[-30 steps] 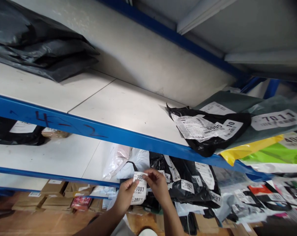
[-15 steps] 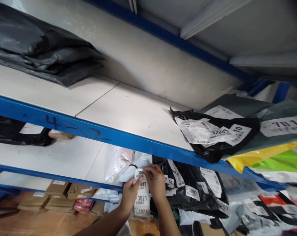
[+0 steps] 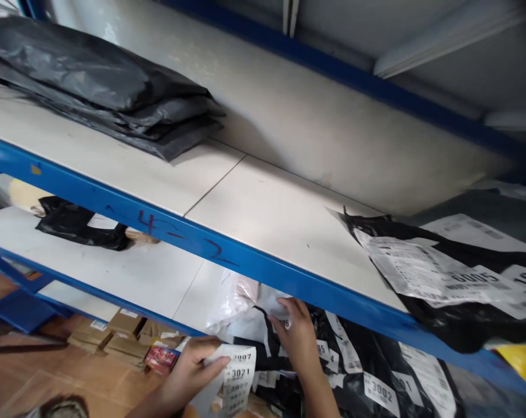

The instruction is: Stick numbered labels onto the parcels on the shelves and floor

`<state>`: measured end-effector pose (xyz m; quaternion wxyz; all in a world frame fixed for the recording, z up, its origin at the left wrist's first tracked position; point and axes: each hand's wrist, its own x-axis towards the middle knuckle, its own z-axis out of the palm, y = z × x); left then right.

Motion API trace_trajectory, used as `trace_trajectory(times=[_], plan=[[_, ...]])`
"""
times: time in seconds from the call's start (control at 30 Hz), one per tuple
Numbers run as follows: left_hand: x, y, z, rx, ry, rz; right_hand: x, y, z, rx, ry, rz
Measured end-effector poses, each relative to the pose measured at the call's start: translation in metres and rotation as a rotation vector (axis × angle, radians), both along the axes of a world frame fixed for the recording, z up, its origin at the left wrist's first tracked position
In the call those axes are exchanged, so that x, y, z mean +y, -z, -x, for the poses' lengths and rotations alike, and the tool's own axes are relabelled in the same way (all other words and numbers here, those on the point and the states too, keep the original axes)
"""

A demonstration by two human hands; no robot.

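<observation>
In my left hand (image 3: 197,368) is a white strip of numbered stickers (image 3: 239,374), gripped between thumb and fingers; 3007 and 3021 are readable on it. My right hand (image 3: 298,334) holds a single small sticker (image 3: 284,323) ending in 06, between the thumb and fingertips. It is over a pale plastic parcel bag (image 3: 254,325) on the lower shelf; whether the sticker touches the bag I cannot tell. A clear bag with something pink (image 3: 234,296) lies just left of it. Black parcel bags (image 3: 359,360) with numbered stickers lie right of my right hand.
Above my hands runs the blue shelf edge (image 3: 193,238) marked 4-2. Stacked black bags (image 3: 97,81) lie at upper left, and a black parcel labelled 6005 (image 3: 446,278) at right. Cardboard boxes (image 3: 123,337) and a red packet (image 3: 161,359) are below at left.
One sticker has come off the strip into my right hand. My left hand has drawn the strip down and left, away from the right hand. The view has shifted left.
</observation>
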<state>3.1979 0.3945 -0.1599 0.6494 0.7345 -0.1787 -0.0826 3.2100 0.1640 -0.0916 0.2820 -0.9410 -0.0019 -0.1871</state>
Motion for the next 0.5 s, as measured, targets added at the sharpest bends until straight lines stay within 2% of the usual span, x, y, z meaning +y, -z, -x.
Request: trace_trajectory(times=[0.1,0.13,0.2,0.33,0.5], plan=[[0.002,-0.009,-0.017,0.211,-0.131,0.237,0.041,-0.022,-0.01,0.102,-0.341,-0.252],[0.001,-0.01,-0.022,0.292,-0.163,0.321,0.054,-0.026,-0.014,0.124,-0.407,-0.302],[-0.003,-0.011,-0.031,0.422,-0.21,0.457,0.074,-0.027,-0.023,0.148,-0.439,-0.317],[-0.007,-0.009,-0.042,0.497,-0.277,0.597,0.092,-0.023,-0.036,0.172,-0.336,-0.18],[-0.018,-0.001,-0.055,0.532,-0.399,0.698,0.105,-0.025,-0.047,0.068,-0.299,0.196]])
